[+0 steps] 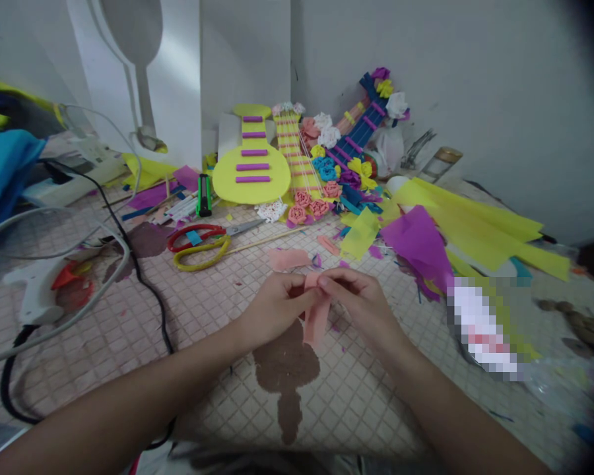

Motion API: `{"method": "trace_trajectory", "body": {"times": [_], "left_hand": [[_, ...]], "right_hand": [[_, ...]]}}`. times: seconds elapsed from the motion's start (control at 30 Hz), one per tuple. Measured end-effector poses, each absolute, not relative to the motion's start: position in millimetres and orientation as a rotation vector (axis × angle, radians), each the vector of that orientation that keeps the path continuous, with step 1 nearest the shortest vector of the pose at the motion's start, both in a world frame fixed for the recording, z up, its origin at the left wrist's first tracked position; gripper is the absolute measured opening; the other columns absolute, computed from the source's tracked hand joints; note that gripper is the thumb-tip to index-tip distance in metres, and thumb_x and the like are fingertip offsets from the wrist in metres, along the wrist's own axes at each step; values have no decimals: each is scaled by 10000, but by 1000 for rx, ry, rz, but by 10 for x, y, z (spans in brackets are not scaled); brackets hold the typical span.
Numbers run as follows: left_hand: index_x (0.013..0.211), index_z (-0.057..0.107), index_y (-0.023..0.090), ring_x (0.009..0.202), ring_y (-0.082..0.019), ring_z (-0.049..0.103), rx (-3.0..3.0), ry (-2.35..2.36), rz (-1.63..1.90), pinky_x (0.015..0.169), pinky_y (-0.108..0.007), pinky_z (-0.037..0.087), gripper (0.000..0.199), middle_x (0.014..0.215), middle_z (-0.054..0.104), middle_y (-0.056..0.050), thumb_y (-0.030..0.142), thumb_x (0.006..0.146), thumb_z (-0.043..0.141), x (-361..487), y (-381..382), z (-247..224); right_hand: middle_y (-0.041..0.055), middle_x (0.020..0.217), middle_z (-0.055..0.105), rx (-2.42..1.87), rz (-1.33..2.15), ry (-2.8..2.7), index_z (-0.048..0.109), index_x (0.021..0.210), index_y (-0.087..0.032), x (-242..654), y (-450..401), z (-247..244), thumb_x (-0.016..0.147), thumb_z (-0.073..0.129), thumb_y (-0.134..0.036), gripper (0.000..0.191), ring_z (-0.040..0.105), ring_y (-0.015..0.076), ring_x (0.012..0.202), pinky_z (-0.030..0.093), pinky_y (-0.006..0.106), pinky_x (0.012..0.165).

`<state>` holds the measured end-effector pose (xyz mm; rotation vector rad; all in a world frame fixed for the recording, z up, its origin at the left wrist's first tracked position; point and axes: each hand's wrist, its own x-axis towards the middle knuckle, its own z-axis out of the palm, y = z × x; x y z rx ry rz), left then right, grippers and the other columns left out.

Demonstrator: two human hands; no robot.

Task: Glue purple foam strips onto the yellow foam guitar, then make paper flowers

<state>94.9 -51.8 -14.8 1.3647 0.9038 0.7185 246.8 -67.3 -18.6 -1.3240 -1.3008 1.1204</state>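
Between my two hands hangs a pink strip of crepe paper (317, 320), its lower end dangling above the tiled-pattern surface. My left hand (280, 297) is closed, pinching the strip near its top edge. From the other side, my right hand (359, 297) pinches the same top edge, thumb and fingertips together. Just behind my hands lies a flat pink paper piece (290, 258), with a small purple scrap (317, 260) beside it. Scissors (202, 244) with one red and one yellow handle rest further left.
At the back stand a yellow paper guitar (251, 173) and a blue one (356, 145) with paper flowers. A hot glue gun (37, 290) and its black cable (138, 264) lie left. Yellow paper (465, 211) and a purple sheet (418, 241) spread right. A green cutter (204, 196) sits behind the scissors.
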Motion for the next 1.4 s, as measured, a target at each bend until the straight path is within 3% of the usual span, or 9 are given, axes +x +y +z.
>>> {"method": "trace_trajectory", "body": {"times": [0.73,1.4], "left_hand": [[593,582,123,508,-66,475,1329,901,698,509,-178,386,239,544,515,34,287,763,547,944,-511,-136],[522,516,134,444,-57,321,1506,1056,647,421,-188,218,297,480,368,55,338,738,509,920,-463,-149]], "right_hand": [[-6,691,658,-1350,1047,-1342,667,706,-199,2460,-670,-172,728,614,-279,98,584,128,659,452,264,637],[22,714,666,-1398,1047,-1461,681,732,-186,2515,-637,-160,723,633,-331,154,570,146,665,434,288,653]]}}
